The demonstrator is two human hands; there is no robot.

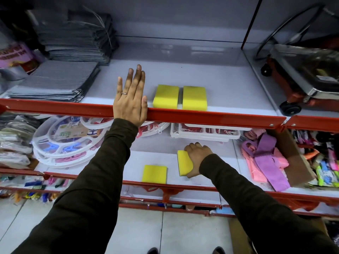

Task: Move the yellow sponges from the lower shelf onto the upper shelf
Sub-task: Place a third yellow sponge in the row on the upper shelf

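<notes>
While your right hand [197, 158] closes over a yellow sponge [184, 162] at centre-right of the lower shelf [159, 158], your left hand [131, 99] lies flat and open on the upper shelf [229, 85], palm down over its red front rail [211, 117], holding nothing; the right fingers curl over the sponge's far edge with the thumb at its near corner, so you are clamped on it, and it looks tipped up on one side, its dark scouring layer showing along the left edge.

Two sponges already sit side by side near the front of the upper shelf, just right of your left hand: the left one [166, 96] and the right one [194, 98], almost touching each other; one more flat sponge [154, 173] waits at lower centre of the frame, near the lower shelf's front edge, apart from the one you hold; so I judge you about halfway through.

Mind the lift; the red rail overhangs directly above your right hand, and a straight rise could knock your knuckles or the sponge against its underside, so I would draw toward you first; a soft sponge pinched at its edges may fold and slip out; the white tray [205, 133] sits just behind your fingers, and a backward jerk could nudge it; setting down too close to the pair above could shove one toward the rail.
</notes>
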